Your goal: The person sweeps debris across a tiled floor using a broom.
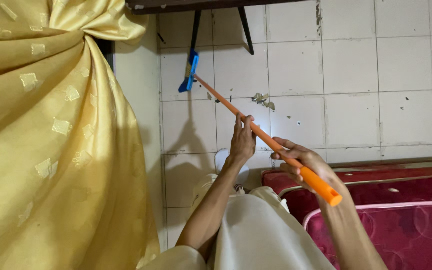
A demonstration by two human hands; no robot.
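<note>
Broom [256,129], orange handle, slants over tiled floor [366,75]; blue head by yellow curtain [41,150]. Left hand [242,140] wraps mid-handle; right hand [306,167] clenched round upper end. No containers seen.

We see both forearms bare from elbow to wrist, and the left hand [242,141] and right hand [303,165] carry no rings, watch or gloves that we can make out. We've got a loose cream garment [256,235] below, smooth plain cloth with soft folds, a short sleeve of the same cream showing at the bottom edge by the left elbow. And there, past the cloth, we catch a pale shoe or slipper [222,159], partly hidden behind the left wrist.
</note>
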